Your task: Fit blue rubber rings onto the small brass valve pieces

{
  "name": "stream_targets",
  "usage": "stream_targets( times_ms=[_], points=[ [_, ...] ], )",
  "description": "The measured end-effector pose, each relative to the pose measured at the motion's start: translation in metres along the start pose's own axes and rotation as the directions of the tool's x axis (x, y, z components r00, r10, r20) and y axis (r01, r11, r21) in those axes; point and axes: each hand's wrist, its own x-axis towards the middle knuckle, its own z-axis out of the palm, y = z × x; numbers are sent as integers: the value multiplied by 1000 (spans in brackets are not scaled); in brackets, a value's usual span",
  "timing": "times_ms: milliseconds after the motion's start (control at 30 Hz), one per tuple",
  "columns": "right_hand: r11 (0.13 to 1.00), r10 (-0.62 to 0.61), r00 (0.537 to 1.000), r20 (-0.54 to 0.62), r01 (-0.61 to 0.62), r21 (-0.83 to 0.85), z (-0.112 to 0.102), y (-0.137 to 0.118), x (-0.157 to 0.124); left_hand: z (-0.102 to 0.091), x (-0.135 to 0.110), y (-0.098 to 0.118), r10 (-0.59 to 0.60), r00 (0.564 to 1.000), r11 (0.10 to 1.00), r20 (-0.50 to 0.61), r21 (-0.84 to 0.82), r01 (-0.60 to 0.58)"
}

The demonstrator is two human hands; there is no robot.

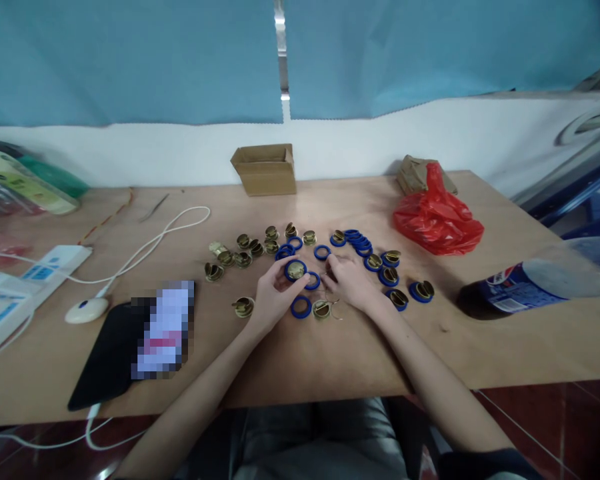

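Note:
Between the thumb and fingers of my left hand (276, 293) is a round brass-coloured metal piece (295, 270) with a blue ring around its edge. Just right of it, my right hand (351, 281) has its fingers curled together, low over the table beside a loose blue ring (323, 252); what they hold, if anything, is hidden. Another blue ring (301, 307) and a metal piece with raised flaps (322, 309) lie nearer to me. Several bare metal pieces (243, 260) are grouped at the left, and several with blue rings (390, 276) stand at the right.
A stack of blue rings (363, 245) lies beyond my right hand. An open cardboard box (267, 177) stands at the back wall. On the right are a red plastic bag (437, 217) and a cola bottle on its side (515, 287). Phones (110, 353) and a power strip (55, 267) lie left.

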Motion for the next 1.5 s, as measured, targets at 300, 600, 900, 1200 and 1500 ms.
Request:
stream_targets(
  times_ms=[300, 600, 900, 1200, 1500],
  points=[
    [999, 8, 1000, -9, -8, 43, 0, 3, 1, -1, 0, 1, 11, 1000, 1000, 1, 18, -11],
    [988, 19, 999, 33, -24, 150, -2, 9, 4, 0, 0, 1, 1, 1000, 1000, -1, 7, -1],
    [991, 41, 997, 61, -49, 124, -5, 4, 3, 1, -1, 1, 8, 1000, 1000, -3, 14, -8],
    [990, 3, 999, 54, -10, 144, -3, 5, 3, -1, -1, -1, 12, 1000, 999, 15, 52, -13],
    [985, 2, 1000, 18, -5, 172, 3, 9, 5, 1, 0, 0, -7, 1000, 999, 1, 35, 7]
  ],
)
